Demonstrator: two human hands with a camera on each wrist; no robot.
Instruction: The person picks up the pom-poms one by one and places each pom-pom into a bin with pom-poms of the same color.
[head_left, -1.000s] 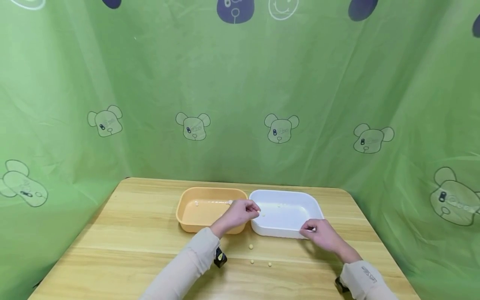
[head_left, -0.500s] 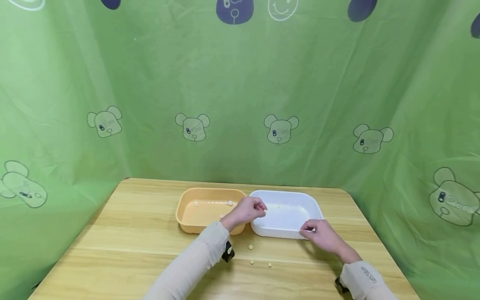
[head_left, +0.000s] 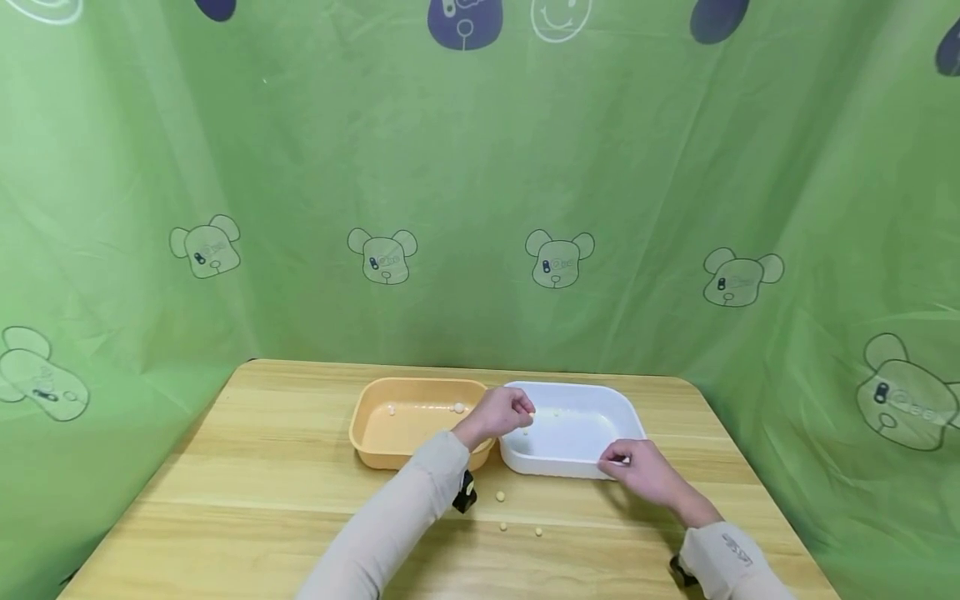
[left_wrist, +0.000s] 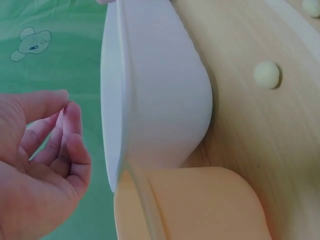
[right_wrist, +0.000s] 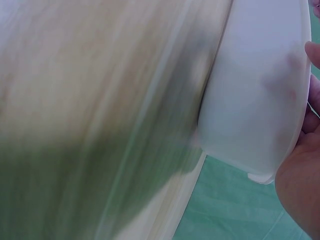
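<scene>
Left hand [head_left: 501,412] narrowly pinching what looks like small ball [head_left: 532,415]; white tray [head_left: 551,466] lying at 3 o'clock, long axis running 9-to-3; right hand [head_left: 641,469] gripping tray's 4-to-5 o'clock corner.

I can pick out dark lettering near the cuff of the right sleeve [head_left: 738,557]; it seems to start with an L, but from here the rest is too small for me to read with confidence. On the green curtain [head_left: 465,150], the printed bear heads [head_left: 909,404] carry faint lettering across their faces, too blurred for me to spell out. High on that same cloth I see a white-outlined smiley face [head_left: 561,18], cut off by my head view's upper edge.
</scene>
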